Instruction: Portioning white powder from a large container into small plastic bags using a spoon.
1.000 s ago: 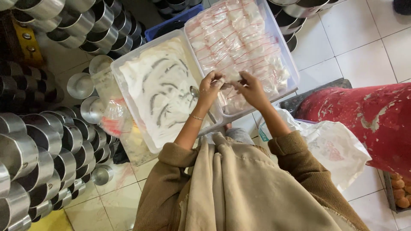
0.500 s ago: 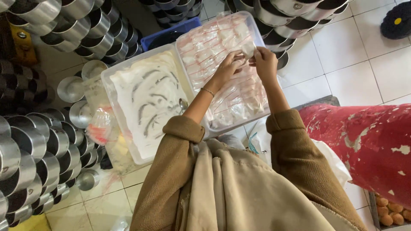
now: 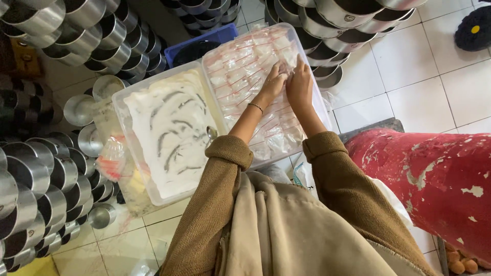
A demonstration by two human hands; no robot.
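My left hand (image 3: 272,83) and my right hand (image 3: 300,86) meet over the far end of a clear plastic tub (image 3: 323,111) packed with several small clear bags of white powder. Both hands press one small bag (image 3: 284,65) down onto the pile, fingers closed on its edges. To the left stands a second clear tub (image 3: 120,113) holding loose white powder (image 3: 169,138) with finger tracks in it. A metal spoon (image 3: 211,134) lies at that tub's right side. My brown sleeves and beige cloth fill the lower middle.
Stacks of round metal tins (image 3: 30,179) crowd the left and the top (image 3: 332,15). A blue crate (image 3: 217,37) sits behind the tubs. A red, paint-flaked surface (image 3: 424,174) is at right, with eggs (image 3: 455,265) below it. The floor is white tile (image 3: 409,76).
Both hands have moved with the small bag from the near middle of the bag tub to its far end and lowered it onto the pile.
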